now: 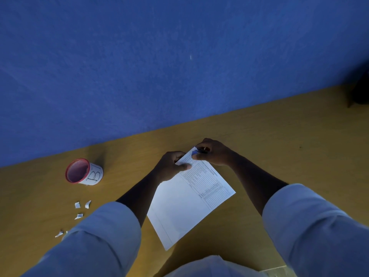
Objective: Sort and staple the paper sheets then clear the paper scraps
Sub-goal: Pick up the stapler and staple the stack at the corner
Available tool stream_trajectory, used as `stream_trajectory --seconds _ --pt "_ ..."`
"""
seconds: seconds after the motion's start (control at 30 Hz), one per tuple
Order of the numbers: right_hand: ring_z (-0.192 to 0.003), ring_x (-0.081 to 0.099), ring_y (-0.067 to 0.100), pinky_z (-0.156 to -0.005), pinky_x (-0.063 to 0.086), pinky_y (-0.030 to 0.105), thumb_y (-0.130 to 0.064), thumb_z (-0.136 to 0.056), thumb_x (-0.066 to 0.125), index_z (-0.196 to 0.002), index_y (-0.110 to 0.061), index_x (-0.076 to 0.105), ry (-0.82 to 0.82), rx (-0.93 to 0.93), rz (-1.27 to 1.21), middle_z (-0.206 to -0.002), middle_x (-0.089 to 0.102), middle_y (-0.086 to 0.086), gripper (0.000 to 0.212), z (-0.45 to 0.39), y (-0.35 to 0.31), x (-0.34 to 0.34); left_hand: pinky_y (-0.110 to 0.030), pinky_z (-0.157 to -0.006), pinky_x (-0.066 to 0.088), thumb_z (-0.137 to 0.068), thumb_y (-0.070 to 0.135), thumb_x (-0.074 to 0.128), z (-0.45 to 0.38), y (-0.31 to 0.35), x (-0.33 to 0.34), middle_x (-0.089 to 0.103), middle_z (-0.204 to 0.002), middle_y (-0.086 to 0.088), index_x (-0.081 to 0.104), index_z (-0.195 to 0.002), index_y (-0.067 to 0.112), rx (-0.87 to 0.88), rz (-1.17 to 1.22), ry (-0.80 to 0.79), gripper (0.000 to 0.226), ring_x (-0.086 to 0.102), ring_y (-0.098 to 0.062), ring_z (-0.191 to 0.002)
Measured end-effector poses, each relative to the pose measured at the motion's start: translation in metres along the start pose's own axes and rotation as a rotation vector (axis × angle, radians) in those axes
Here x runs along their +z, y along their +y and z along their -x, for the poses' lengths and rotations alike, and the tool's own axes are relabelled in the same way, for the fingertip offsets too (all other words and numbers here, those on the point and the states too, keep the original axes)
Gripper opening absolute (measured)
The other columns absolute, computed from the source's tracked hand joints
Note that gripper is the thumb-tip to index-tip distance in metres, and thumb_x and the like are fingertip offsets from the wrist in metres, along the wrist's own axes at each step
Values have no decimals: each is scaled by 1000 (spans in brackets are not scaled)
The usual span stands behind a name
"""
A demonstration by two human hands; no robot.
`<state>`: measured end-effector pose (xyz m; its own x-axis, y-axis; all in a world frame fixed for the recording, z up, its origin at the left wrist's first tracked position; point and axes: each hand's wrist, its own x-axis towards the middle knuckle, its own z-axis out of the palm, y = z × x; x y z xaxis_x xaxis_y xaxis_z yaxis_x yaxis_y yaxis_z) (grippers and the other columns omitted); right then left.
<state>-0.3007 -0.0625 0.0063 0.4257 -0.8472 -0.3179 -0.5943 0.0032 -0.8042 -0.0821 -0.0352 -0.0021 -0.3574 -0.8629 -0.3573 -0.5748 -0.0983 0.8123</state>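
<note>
A stack of white printed paper sheets point(189, 200) lies at an angle on the yellow table point(279, 146). My left hand point(171, 166) pinches the stack's far corner, thumb on top. My right hand point(213, 152) is closed on a small blue stapler point(196, 151) set over that same corner; most of the stapler is hidden by my fingers. Several small white paper scraps point(79, 208) lie on the table to the left, beside my left sleeve.
A small white cup with a red rim point(83, 171) lies tilted at the left, near the blue wall point(159, 56) that runs along the table's far edge. A dark object point(359, 90) sits at the far right edge.
</note>
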Motion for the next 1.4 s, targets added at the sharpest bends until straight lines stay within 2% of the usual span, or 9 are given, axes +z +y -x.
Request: stream_trajectory --seconds 0.13,0.3,0.4,0.57,0.7,0.8,0.9,1.0,1.4 --pt "-88 54 6 -66 38 18 -40 -86 68 -97 -22 67 137 48 -29 -102 52 -4 21 1 11 -4 -32 -81 61 -88 23 72 1 -2 -2 74 -111 6 69 -120 17 -65 88 -25 33 72 -10 -98" --pt "-89 57 14 -72 39 20 -21 -86 64 -113 -15 68 309 180 -24 -114 53 8 28 3 33 -8 -37 -84 60 -93 29 67 1 -1 -3 75 -108 3 71 -117 15 -79 136 -24 28 73 -13 -96" --pt "-80 60 16 -67 40 19 -14 -86 59 -110 -19 71 472 313 -63 -116 52 7 28 7 45 -9 -35 -79 58 -95 36 63 0 2 -1 77 -101 2 74 -108 15 -90 129 4 28 74 -14 -92" --pt "-91 63 29 -73 45 24 -15 -85 62 -117 -10 69 664 468 8 -117 54 17 32 14 66 -13 -17 -59 46 -95 43 60 -1 5 0 77 -91 4 76 -95 17 -99 82 66 30 73 -12 -82" --pt "-101 61 36 -85 49 33 -20 -86 66 -120 -7 65 754 578 5 -119 53 20 37 19 77 -17 -16 -55 42 -93 44 62 -2 5 1 76 -85 3 76 -88 15 -106 87 103 32 72 -12 -76" --pt "-110 56 38 -92 50 40 -32 -90 63 -124 -8 62 765 668 30 -122 51 20 42 24 85 -19 -20 -53 41 -92 39 66 -5 5 2 72 -74 4 71 -73 19 -105 83 129 28 67 -7 -66" --pt "-113 54 38 -94 49 42 -37 -91 61 -126 -8 60 743 753 66 -123 50 19 46 27 93 -20 -33 -68 58 -91 35 68 -7 3 4 77 -89 5 76 -93 20 -126 143 128 18 74 -11 -82" --pt "-110 54 37 -91 50 42 -30 -89 63 -125 -6 60 718 809 118 -121 51 19 43 30 96 -21 -43 -78 60 -91 35 68 -8 -1 4 77 -95 3 76 -102 17 -135 143 128 23 74 -15 -87" --pt "-113 51 35 -88 50 44 -28 -89 66 -125 -4 59 660 899 158 -121 51 19 44 33 106 -14 -42 -79 60 -91 32 68 -6 -3 5 77 -94 1 76 -102 14 -178 160 139 23 75 -15 -86"
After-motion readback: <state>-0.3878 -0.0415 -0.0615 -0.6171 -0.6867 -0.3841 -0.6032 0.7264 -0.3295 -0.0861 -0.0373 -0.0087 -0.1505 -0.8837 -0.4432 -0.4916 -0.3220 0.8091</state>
